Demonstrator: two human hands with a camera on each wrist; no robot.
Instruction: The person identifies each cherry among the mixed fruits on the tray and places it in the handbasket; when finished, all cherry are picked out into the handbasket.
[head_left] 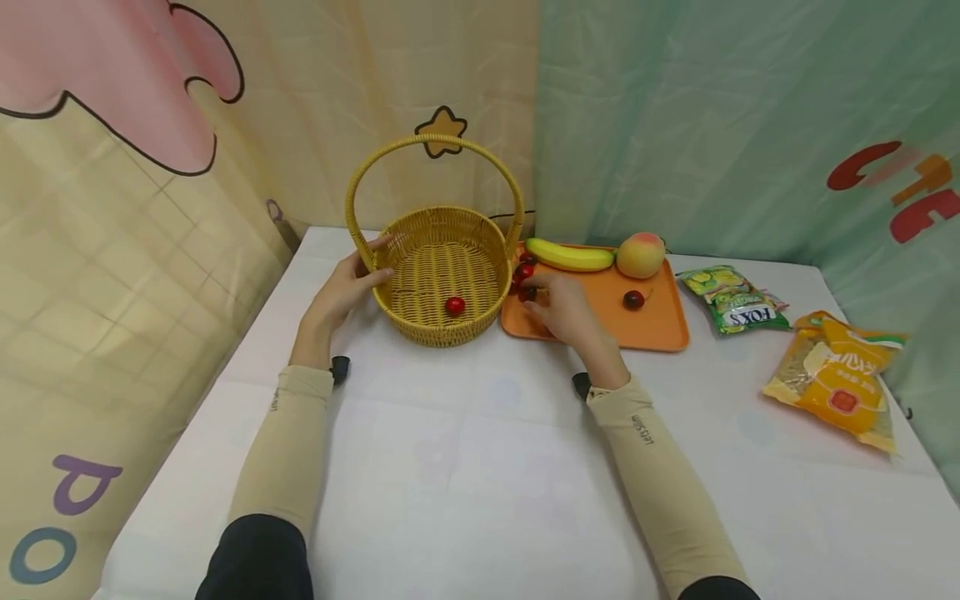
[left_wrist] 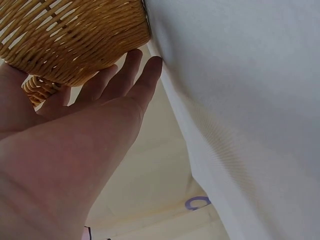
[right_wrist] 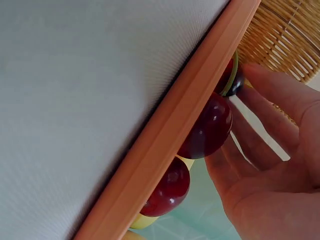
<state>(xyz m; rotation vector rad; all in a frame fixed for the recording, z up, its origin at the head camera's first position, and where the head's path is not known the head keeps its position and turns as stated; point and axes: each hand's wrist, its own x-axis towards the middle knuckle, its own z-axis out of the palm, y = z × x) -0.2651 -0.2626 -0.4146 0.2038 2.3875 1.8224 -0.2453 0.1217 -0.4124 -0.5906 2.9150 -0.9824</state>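
My left hand (head_left: 348, 292) grips the left side of the yellow wicker basket (head_left: 442, 333) by the foot of its handle, the thumb over the rim. In the left wrist view its other fingers lie along the outside of the weave. One red cherry (head_left: 454, 306) sits inside the basket. Over the left end of the orange tray (head_left: 600, 327), my right hand (head_left: 562, 308) pinches a dark cherry with a green stem (right_wrist: 235, 82) between thumb and fingers. More cherries (right_wrist: 206, 127) lie close beside it. Another dark cherry (head_left: 633, 300) rests farther right on the tray.
A banana (head_left: 570, 256) and a peach (head_left: 641, 255) lie along the tray's back edge. Right of the tray are a green snack bag (head_left: 738, 302) and an orange snack bag (head_left: 840, 379). Curtains (head_left: 675, 125) hang behind the white table (head_left: 465, 467).
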